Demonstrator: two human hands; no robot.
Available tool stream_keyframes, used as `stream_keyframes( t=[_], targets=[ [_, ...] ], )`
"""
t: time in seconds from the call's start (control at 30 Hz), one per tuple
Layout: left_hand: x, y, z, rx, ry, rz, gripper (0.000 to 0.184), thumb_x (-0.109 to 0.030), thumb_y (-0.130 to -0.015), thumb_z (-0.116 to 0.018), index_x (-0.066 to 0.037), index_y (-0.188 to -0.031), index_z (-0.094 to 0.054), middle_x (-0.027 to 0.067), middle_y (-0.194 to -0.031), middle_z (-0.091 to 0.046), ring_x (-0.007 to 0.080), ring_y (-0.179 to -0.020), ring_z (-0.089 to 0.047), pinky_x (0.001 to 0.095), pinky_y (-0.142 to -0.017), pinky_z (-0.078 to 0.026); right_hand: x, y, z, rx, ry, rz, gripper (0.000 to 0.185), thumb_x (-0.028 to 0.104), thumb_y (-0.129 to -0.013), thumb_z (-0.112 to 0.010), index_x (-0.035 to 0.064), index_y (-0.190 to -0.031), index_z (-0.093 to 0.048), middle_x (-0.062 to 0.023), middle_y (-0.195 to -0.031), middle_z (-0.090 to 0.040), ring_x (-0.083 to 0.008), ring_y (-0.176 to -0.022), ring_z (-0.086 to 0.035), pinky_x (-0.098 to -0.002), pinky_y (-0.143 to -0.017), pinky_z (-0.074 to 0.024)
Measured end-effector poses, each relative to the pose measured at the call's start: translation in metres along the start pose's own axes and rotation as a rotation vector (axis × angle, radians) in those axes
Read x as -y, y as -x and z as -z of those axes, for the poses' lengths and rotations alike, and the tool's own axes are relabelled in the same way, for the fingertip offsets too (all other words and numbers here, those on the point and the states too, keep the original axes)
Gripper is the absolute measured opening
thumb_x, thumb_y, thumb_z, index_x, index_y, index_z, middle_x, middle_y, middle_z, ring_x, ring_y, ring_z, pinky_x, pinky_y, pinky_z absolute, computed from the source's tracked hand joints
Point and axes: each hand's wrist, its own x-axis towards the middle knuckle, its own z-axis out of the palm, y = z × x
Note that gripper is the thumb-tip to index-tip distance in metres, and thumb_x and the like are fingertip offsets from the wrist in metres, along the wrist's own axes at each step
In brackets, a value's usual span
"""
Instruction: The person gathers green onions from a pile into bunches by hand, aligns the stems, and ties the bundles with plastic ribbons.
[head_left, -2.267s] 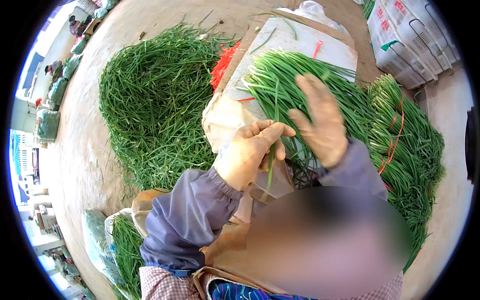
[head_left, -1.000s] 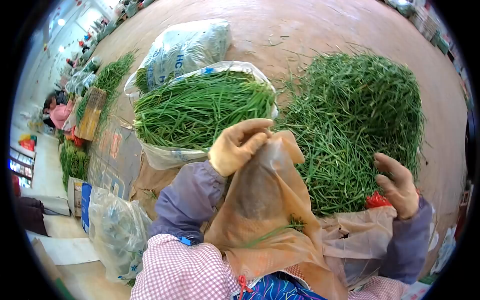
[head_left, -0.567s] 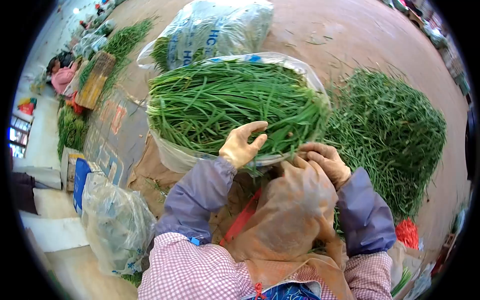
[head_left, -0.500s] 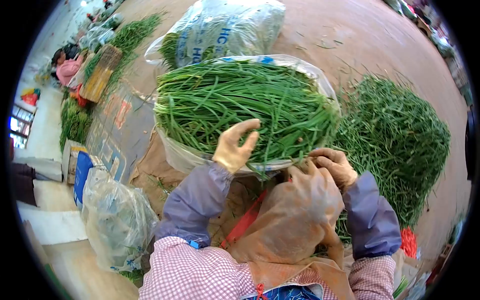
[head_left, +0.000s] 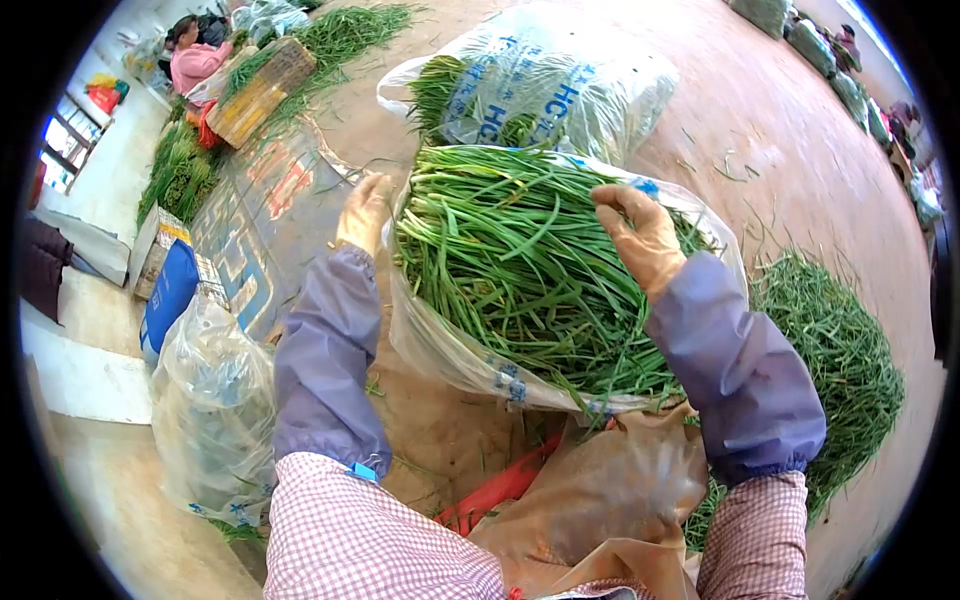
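Observation:
A clear plastic bag (head_left: 440,362) lies open in front of me, filled with long, flat green chives (head_left: 540,260), their pale stem ends to the left. My left hand (head_left: 363,212), in a tan glove, is just outside the bag's left rim. Its fingers point up and look stretched, with nothing visible in them; I cannot tell whether it touches the plastic. Over the upper right of the chives is my right hand (head_left: 642,238), also gloved, fingers loosely curved and thumb apart, holding nothing visible. Purple sleeve covers reach up both forearms.
A second filled bag with blue print (head_left: 560,95) lies just behind. At right is a heap of loose green leaves (head_left: 825,350). A crumpled clear bag (head_left: 215,410) and a blue packet (head_left: 172,290) stand at left. A person in pink (head_left: 197,62) sits far left near a wooden block (head_left: 265,92).
My left hand has moved left off the chives to the bag's side. My right hand has left the bag's near rim and risen over the chives. The view has shifted, too.

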Motion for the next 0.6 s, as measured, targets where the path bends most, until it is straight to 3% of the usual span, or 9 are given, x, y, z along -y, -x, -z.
stream_keyframes(
  t=[0.03,0.1,0.13,0.2,0.27,0.3,0.43,0.53,0.6],
  targets=[
    [0.008,-0.010,0.000,0.078,0.055,0.059,0.048,-0.031,-0.097,-0.057,0.003,-0.131,-0.050,0.0131,-0.122,-0.062,0.0197,-0.111,-0.058,0.0244,-0.095,-0.045,0.000,-0.014,-0.008,-0.003,0.049,0.021,0.028,0.018,-0.090,-0.062,0.0046,-0.114,-0.064,-0.0148,-0.111,-0.067,-0.0283,-0.107,-0.061,-0.0357,-0.095,-0.0456],
    [0.019,-0.020,-0.010,0.189,0.100,-0.091,0.051,-0.033,-0.100,-0.051,0.005,-0.134,-0.046,0.0135,-0.124,-0.061,0.0195,-0.113,-0.057,0.0245,-0.096,-0.045,-0.002,-0.035,-0.021,0.061,0.132,0.049,0.038,0.020,-0.088,-0.065,0.0066,-0.123,-0.058,-0.0159,-0.122,-0.061,-0.0311,-0.114,-0.058,-0.0375,-0.099,-0.0434],
    [0.011,-0.022,-0.022,0.304,0.605,0.002,0.049,-0.032,-0.102,-0.044,0.004,-0.136,-0.044,0.0123,-0.125,-0.061,0.0181,-0.114,-0.057,0.0252,-0.097,-0.045,0.001,-0.040,-0.027,0.080,0.187,0.068,0.041,0.021,-0.088,-0.066,0.0073,-0.126,-0.057,-0.0160,-0.126,-0.059,-0.0315,-0.116,-0.056,-0.0377,-0.100,-0.0428],
    [-0.030,-0.007,-0.022,0.420,0.078,-0.102,0.042,-0.025,-0.104,-0.035,0.003,-0.133,-0.047,0.0116,-0.121,-0.063,0.0157,-0.107,-0.060,0.0261,-0.091,-0.049,-0.004,-0.055,-0.036,0.176,0.274,0.065,0.058,0.025,-0.085,-0.069,0.0099,-0.136,-0.047,-0.0168,-0.139,-0.048,-0.0342,-0.125,-0.049,-0.0387,-0.104,-0.0392],
    [-0.052,-0.001,-0.029,0.496,0.314,0.228,0.038,-0.020,-0.104,-0.034,0.001,-0.131,-0.051,0.0100,-0.116,-0.064,0.0137,-0.099,-0.062,0.0262,-0.084,-0.052,-0.017,-0.063,-0.047,0.176,0.362,0.026,0.064,0.029,-0.084,-0.070,0.0102,-0.139,-0.044,-0.0180,-0.140,-0.046,-0.0351,-0.128,-0.046,-0.0387,-0.106,-0.0377],
    [-0.046,-0.003,-0.027,0.565,0.226,0.040,0.037,-0.020,-0.102,-0.038,0.000,-0.128,-0.054,0.0080,-0.114,-0.065,0.0129,-0.095,-0.063,0.0257,-0.084,-0.052,-0.022,-0.065,-0.051,0.177,0.403,0.005,0.068,0.030,-0.083,-0.071,0.0103,-0.141,-0.043,-0.0186,-0.141,-0.045,-0.0356,-0.129,-0.045,-0.0388,-0.107,-0.0369],
    [-0.039,0.002,-0.022,0.477,0.222,0.109,0.037,-0.024,-0.102,-0.044,0.000,-0.127,-0.055,0.0070,-0.110,-0.067,0.0129,-0.090,-0.064,0.0261,-0.079,-0.053,-0.028,-0.087,-0.049,0.405,0.124,-0.126,0.083,0.037,-0.076,-0.077,0.0067,-0.143,-0.039,-0.0210,-0.137,-0.050,-0.0316,-0.128,-0.048,-0.0347,-0.107,-0.0361],
    [-0.029,0.002,-0.024,0.454,0.281,0.024,0.036,-0.025,-0.100,-0.051,0.000,-0.126,-0.056,0.0087,-0.107,-0.068,0.0145,-0.083,-0.066,0.0277,-0.071,-0.057,-0.026,-0.096,-0.044,0.548,0.227,-0.060,0.093,0.037,-0.073,-0.079,0.0045,-0.147,-0.032,-0.0208,-0.142,-0.044,-0.0323,-0.133,-0.041,-0.0343,-0.111,-0.0314],
    [-0.020,0.000,-0.025,0.421,0.459,0.202,0.035,-0.023,-0.100,-0.052,0.000,-0.125,-0.056,0.0098,-0.106,-0.069,0.0160,-0.082,-0.068,0.0288,-0.070,-0.058,-0.008,-0.091,-0.040,0.644,0.299,-0.067,0.100,0.038,-0.071,-0.080,0.0034,-0.148,-0.027,-0.0215,-0.146,-0.039,-0.0332,-0.137,-0.035,-0.0346,-0.113,-0.0280]
  ],
)
